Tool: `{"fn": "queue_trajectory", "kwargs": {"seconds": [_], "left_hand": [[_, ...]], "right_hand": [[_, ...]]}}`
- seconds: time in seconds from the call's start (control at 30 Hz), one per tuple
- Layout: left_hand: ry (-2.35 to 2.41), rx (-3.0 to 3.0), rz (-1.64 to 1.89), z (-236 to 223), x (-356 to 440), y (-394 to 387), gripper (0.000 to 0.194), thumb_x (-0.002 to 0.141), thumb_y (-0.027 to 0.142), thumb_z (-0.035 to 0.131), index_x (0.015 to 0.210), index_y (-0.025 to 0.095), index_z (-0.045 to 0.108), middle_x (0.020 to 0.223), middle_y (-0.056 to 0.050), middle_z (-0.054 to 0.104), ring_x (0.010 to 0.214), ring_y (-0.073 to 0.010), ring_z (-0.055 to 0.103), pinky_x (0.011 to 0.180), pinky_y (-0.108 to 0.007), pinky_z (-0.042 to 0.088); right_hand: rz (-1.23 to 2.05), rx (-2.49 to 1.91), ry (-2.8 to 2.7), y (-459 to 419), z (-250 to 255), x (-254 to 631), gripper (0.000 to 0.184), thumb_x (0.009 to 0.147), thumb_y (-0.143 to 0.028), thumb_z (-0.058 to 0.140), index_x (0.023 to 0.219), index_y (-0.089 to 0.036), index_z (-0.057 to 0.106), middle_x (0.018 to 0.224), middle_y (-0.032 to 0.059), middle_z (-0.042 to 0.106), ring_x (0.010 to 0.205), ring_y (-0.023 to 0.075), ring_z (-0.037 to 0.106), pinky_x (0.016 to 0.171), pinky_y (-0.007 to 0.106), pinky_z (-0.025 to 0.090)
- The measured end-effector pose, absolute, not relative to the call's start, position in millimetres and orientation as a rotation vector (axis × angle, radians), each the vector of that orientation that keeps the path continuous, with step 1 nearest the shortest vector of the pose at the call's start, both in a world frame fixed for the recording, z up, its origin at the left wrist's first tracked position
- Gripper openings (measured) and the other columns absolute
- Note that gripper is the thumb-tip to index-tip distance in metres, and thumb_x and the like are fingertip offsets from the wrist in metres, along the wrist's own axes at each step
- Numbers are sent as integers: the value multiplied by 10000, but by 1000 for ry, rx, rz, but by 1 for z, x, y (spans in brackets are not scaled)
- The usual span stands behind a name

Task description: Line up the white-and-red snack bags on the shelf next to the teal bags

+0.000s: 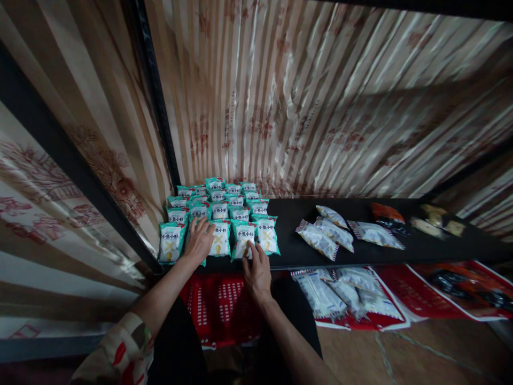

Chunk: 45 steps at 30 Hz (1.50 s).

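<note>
Rows of small teal-and-white snack bags (219,210) stand close together at the left end of a black shelf (288,235). My left hand (199,239) lies over a front-row snack bag, second from the left, its fingers stretched out toward the bag behind and covering most of the front one. With fingers apart, my right hand (257,271) touches the lower front of another front-row snack bag (243,235). Just right of that bag, one more snack bag (267,235) ends the front row. Neither hand is closed around a bag.
Several white striped packets (318,239) lie farther right, near an orange-and-black packet (388,218) and pale packets (428,227). Below are a red basket (228,305) and a red bag (390,321) holding white packets. A black post (158,96) and patterned curtain (280,96) bound the shelf.
</note>
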<state>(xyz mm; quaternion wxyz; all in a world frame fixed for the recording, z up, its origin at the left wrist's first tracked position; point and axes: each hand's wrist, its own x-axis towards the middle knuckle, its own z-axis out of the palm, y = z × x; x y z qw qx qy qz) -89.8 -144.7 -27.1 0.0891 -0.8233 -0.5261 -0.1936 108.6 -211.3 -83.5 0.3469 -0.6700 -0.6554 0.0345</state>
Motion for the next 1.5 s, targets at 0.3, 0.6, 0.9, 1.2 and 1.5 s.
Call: {"fn": "queue_trajectory", "kwargs": {"seconds": [0.3, 0.6, 0.9, 1.2, 1.5], "left_hand": [[-1567, -2436, -593, -23, -86, -133, 333, 866, 136, 362, 1107, 186, 586, 1126, -105, 620, 1220, -252, 428, 1081, -487, 188], [-1599, -2549, -482, -12, -77, -101, 358, 818, 68, 357, 1046, 210, 593, 1042, -86, 655, 1039, -228, 545, 1049, -527, 173], [-1630, -2537, -349, -10, -73, -87, 305, 791, 68, 373, 740, 187, 650, 760, -81, 651, 888, -245, 567, 1033, -518, 187], [-1598, -2439, -388, -9, -76, -98, 338, 804, 37, 319, 804, 165, 631, 775, -96, 635, 882, -233, 555, 1050, -506, 161], [-1547, -2411, -438, -10, -78, -106, 298, 800, 18, 329, 761, 167, 584, 759, -67, 628, 842, -211, 558, 1034, -478, 212]], "right_hand": [[106, -1845, -1597, -200, -73, 110, 492, 858, -342, 400, 1307, -141, 400, 1223, 135, 553, 1093, 251, 500, 920, 407, 400], [163, -1898, -1578, -194, -73, 114, 478, 856, -374, 395, 1251, -111, 453, 1156, 155, 577, 1071, 263, 507, 904, 397, 405], [213, -1868, -1551, -191, -78, 115, 459, 859, -353, 399, 1238, -102, 461, 1148, 164, 568, 1051, 260, 532, 888, 383, 422], [290, -1767, -1476, -193, -73, 116, 441, 834, -365, 434, 1191, -109, 470, 1081, 155, 570, 997, 252, 556, 862, 374, 439], [281, -1713, -1432, -188, -63, 113, 477, 821, -372, 468, 1226, -121, 445, 1046, 135, 565, 961, 245, 558, 830, 376, 456]]}}
